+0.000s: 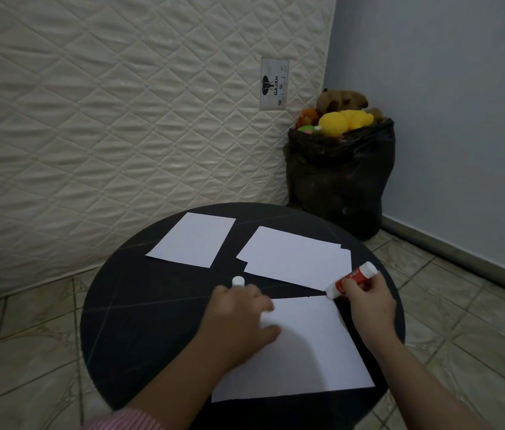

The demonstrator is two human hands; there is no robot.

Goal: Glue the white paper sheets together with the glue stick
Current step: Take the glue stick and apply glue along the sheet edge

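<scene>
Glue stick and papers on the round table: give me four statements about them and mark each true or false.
1. The right hand holds the glue stick with its tip at the nearest sheet's far right corner. True.
2. The left hand is lifted clear of the paper. False: it presses on the nearest sheet.
3. The white cap stands on the table, off the stick. True.
4. Only one sheet lies on the table. False: more sheets lie farther back.
</scene>
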